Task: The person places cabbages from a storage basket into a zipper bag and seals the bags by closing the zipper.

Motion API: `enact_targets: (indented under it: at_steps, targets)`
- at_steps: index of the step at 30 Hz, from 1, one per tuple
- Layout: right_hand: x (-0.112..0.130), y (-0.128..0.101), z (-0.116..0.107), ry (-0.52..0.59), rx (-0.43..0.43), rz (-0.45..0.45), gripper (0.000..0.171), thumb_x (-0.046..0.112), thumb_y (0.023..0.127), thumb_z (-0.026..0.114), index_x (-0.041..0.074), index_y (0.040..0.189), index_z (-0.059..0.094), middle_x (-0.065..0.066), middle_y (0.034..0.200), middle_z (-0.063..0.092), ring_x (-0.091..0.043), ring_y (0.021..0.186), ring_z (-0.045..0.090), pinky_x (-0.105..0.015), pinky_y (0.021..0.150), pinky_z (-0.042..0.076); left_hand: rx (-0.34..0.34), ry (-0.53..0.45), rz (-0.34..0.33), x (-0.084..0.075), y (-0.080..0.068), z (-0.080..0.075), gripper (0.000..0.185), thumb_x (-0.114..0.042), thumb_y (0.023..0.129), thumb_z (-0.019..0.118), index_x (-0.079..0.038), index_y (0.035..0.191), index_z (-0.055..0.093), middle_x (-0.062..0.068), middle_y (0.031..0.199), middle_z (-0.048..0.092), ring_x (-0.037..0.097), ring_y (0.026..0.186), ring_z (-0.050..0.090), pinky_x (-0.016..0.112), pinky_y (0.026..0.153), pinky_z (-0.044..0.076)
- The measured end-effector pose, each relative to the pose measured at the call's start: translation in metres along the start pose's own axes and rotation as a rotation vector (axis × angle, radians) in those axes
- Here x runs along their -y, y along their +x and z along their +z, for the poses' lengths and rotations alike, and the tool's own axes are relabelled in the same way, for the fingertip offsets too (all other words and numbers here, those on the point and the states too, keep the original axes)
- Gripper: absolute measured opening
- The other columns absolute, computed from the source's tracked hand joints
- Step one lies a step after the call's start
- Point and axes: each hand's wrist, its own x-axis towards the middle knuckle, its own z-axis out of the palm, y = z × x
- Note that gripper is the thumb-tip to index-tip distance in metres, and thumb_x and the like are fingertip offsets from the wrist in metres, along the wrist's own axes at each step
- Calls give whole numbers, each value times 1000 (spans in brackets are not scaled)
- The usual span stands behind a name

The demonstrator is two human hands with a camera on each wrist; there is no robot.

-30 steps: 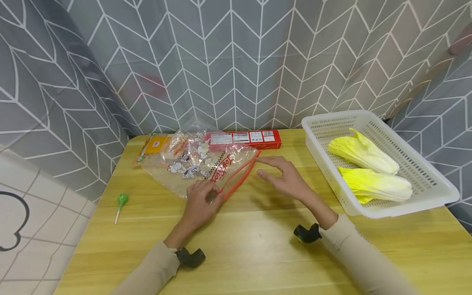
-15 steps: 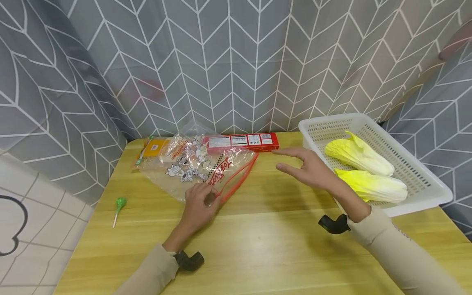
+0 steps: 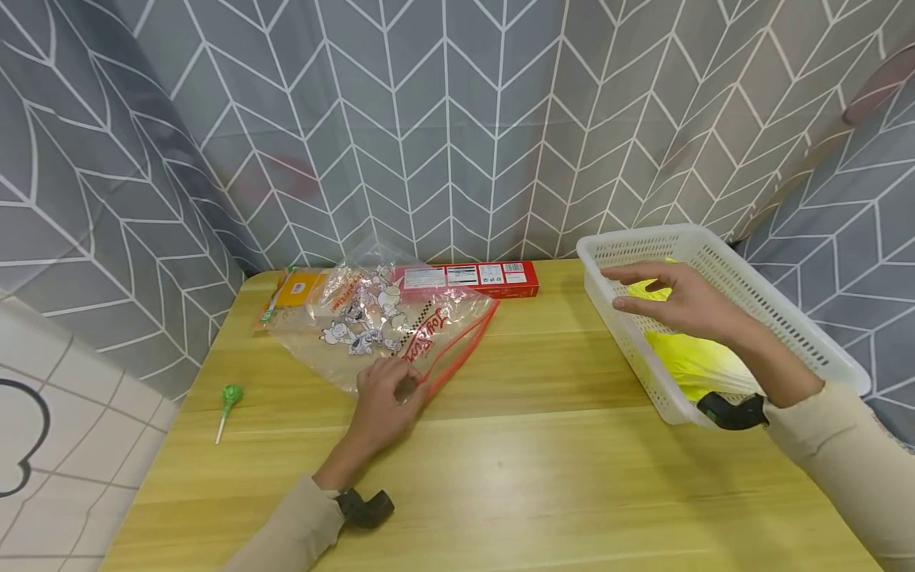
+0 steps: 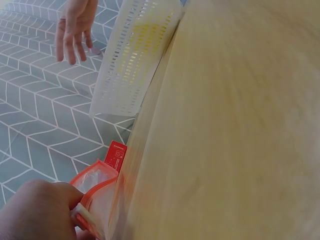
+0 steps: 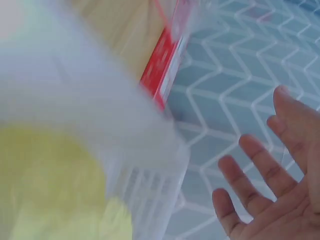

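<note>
My left hand point(image 3: 386, 401) pinches the red-edged mouth of a clear plastic zip bag point(image 3: 372, 318) printed with cartoon figures and red lettering. In the left wrist view the bag's mouth point(image 4: 95, 185) gapes a little beside the thumb. My right hand point(image 3: 675, 298) hovers over the left side of a white plastic basket point(image 3: 779, 302), fingers spread and holding nothing. Under that hand lie Chinese cabbages with yellow leaves point(image 3: 679, 365), partly hidden by the hand and forearm. The right wrist view shows the spread fingers point(image 5: 260, 170) beside the blurred basket wall.
Behind the bag a red box point(image 3: 493, 278) lies along the table's back edge. A yellow packet point(image 3: 296, 287) and a green-wrapped lollipop sit at the back left. Another green lollipop point(image 3: 230, 397) lies on the wooden table point(image 3: 500, 492) at left. A patterned grey curtain point(image 3: 457, 119) hangs behind.
My right hand has moved away from the bag's mouth, rightward to above the basket. The left hand keeps its pinch on the bag in the same place.
</note>
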Motion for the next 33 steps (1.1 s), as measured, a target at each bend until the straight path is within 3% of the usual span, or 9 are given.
enact_targets:
  at_steps: [4, 10, 15, 19, 21, 24, 27, 30, 33]
  targets:
    - [-16, -9, -17, -57, 6, 24, 45, 23, 91, 77, 23, 135, 67, 10, 129, 69, 16, 105, 52, -20, 88, 43, 0, 5, 0, 0, 0, 0, 15, -20, 84, 79, -18, 85, 65, -1, 93, 70, 23, 101, 58, 50, 101, 28]
    - [-44, -25, -38, -117, 49, 55, 44, 22, 88, 80, 21, 131, 69, 1, 133, 68, 22, 109, 44, -20, 86, 42, -2, 0, 5, -1, 0, 0, 15, -20, 84, 79, -18, 84, 65, -1, 91, 69, 23, 100, 57, 50, 101, 28]
    - [-68, -38, -51, -159, 102, 121, 47, 24, 87, 81, 16, 132, 68, -9, 136, 67, 25, 105, 40, -29, 88, 45, -1, 1, 3, 0, 0, 1, 15, -20, 83, 80, -19, 84, 65, -3, 91, 69, 22, 100, 57, 50, 100, 28]
    - [-84, -47, -60, -179, 183, 172, 51, 29, 89, 79, 11, 135, 65, -20, 137, 65, 29, 102, 34, -53, 93, 50, 1, -2, 2, 0, -1, 1, 15, -20, 83, 80, -19, 84, 65, -2, 92, 70, 22, 101, 57, 51, 102, 28]
    - [-90, -51, -64, -197, 207, 199, 51, 31, 88, 80, 12, 134, 67, -20, 134, 66, 28, 100, 37, -51, 91, 53, 0, -3, 3, 0, -1, 1, 15, -20, 83, 80, -19, 84, 64, -2, 92, 70, 23, 102, 58, 52, 103, 27]
    - [-100, -57, -67, -199, 234, 226, 49, 31, 88, 80, 11, 131, 68, -19, 130, 69, 12, 100, 56, -37, 82, 55, -4, 5, 4, 0, -1, 0, 16, -20, 83, 80, -19, 84, 64, -2, 92, 70, 23, 102, 58, 52, 102, 27]
    - [-108, -61, -67, -187, 277, 245, 49, 30, 88, 80, 9, 131, 68, -22, 130, 68, -20, 105, 68, -33, 74, 52, -5, 11, 5, 1, -1, 0, 16, -21, 83, 80, -19, 84, 64, -2, 91, 69, 23, 102, 57, 50, 101, 28]
    - [-115, -64, -65, -168, 339, 251, 50, 30, 89, 78, 7, 132, 66, -27, 132, 65, -44, 112, 64, -41, 75, 53, -5, 11, 7, 2, -1, 1, 16, -20, 83, 80, -19, 84, 64, -3, 91, 69, 22, 101, 57, 50, 100, 28]
    - [-119, -67, -63, -164, 394, 251, 51, 29, 89, 77, 5, 132, 65, -27, 133, 64, -49, 116, 60, -45, 78, 51, -3, 5, 7, 2, 0, 1, 15, -20, 83, 79, -19, 84, 64, -3, 91, 69, 22, 102, 57, 51, 101, 27]
